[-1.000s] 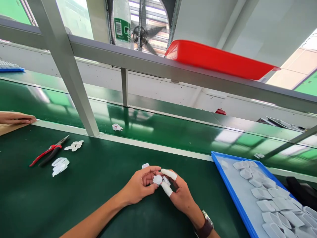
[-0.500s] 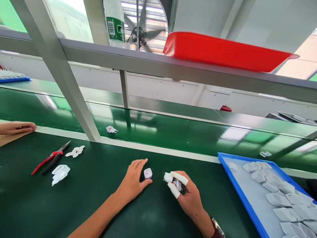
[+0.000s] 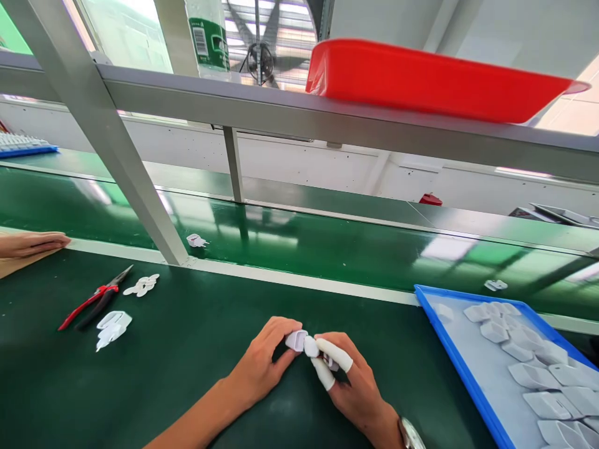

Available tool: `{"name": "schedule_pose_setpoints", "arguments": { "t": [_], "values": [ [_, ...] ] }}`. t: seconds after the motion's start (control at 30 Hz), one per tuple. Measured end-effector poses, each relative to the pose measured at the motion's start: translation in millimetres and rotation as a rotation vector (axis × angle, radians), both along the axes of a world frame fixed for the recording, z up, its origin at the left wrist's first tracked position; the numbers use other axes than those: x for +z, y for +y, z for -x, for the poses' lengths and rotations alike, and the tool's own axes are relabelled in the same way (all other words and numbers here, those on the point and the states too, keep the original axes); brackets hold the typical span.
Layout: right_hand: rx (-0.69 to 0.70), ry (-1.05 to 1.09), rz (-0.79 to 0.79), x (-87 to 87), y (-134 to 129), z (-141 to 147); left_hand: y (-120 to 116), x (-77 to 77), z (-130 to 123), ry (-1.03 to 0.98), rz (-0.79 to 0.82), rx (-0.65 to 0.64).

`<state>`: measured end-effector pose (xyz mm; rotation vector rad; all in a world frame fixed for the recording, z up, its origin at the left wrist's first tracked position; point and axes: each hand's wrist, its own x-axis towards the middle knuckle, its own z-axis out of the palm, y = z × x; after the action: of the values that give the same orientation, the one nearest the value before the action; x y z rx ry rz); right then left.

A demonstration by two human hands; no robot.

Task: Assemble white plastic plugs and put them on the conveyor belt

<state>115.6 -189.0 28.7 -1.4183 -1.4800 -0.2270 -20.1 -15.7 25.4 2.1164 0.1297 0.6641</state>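
My left hand (image 3: 264, 355) is closed on a small white charger housing (image 3: 294, 340), gripped between thumb and fingers just above the green table. White finger cots cover the thumb and index finger of my right hand (image 3: 353, 374), which pinches a small white plastic part (image 3: 311, 347). That part meets the right side of the housing, or nearly so; the exact contact is too small to tell. Another whitish piece (image 3: 331, 363) shows inside the right hand's grip, partly hidden by the fingers.
Left lie red-and-black pliers (image 3: 100, 299), flat white pieces (image 3: 141, 285) and white plastic parts (image 3: 113, 329). A blue-rimmed tray (image 3: 461, 374) of white housings stands right. Beyond runs a green belt (image 3: 299, 234), below a shelf with a red tray (image 3: 430, 84). Another person's hand (image 3: 35, 244) rests far left.
My left hand has taken hold of the housing that stood on the table and tilted it. Both hands have come together. White parts on the belt have shifted slightly left.
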Motion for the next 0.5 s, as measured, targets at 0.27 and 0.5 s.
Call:
{"name": "schedule_pose_setpoints", "arguments": {
  "t": [0.27,0.5],
  "values": [
    [-0.051,-0.055,-0.09,1.0,0,-1,2,19.1,-1,0.149,0.971,-0.248],
    [-0.056,-0.085,-0.1,4.8,-1,4,0,21.5,-4,0.168,1.328,-0.303]
  ]
}}
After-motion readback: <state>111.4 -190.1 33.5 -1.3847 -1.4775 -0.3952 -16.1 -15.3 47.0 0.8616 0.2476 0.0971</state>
